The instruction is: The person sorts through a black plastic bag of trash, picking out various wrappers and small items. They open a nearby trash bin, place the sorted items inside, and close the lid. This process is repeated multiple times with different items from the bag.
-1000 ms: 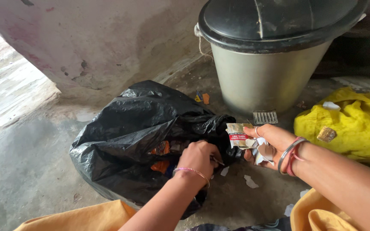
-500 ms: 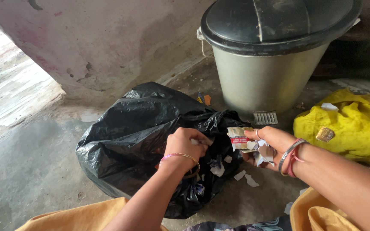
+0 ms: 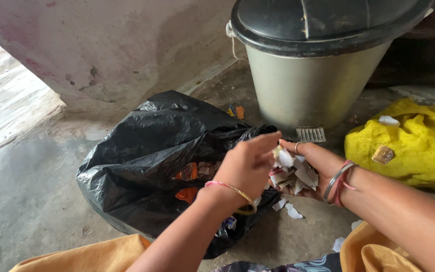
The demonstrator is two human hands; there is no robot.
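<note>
A black plastic garbage bag [image 3: 152, 151] lies open on the concrete floor, with orange wrappers [image 3: 187, 174] showing in its mouth. My right hand [image 3: 313, 168] is cupped around a bunch of torn paper scraps [image 3: 293, 174] just right of the bag's opening. My left hand [image 3: 250, 163] is up against that bunch, its fingers pinching a white scrap at the top. Both wrists wear bangles. A few white scraps [image 3: 288, 209] lie on the floor below my hands.
A grey pedal bin [image 3: 313, 85] with a black lid stands right behind my hands. A lumpy yellow bag [image 3: 409, 146] sits at the right. A stained wall [image 3: 101, 50] runs behind the bag. Orange cloth [image 3: 91, 257] covers my knees at the bottom.
My left hand came out of the bag's opening and moved right to meet my right hand at the paper scraps. The view shifted slightly closer.
</note>
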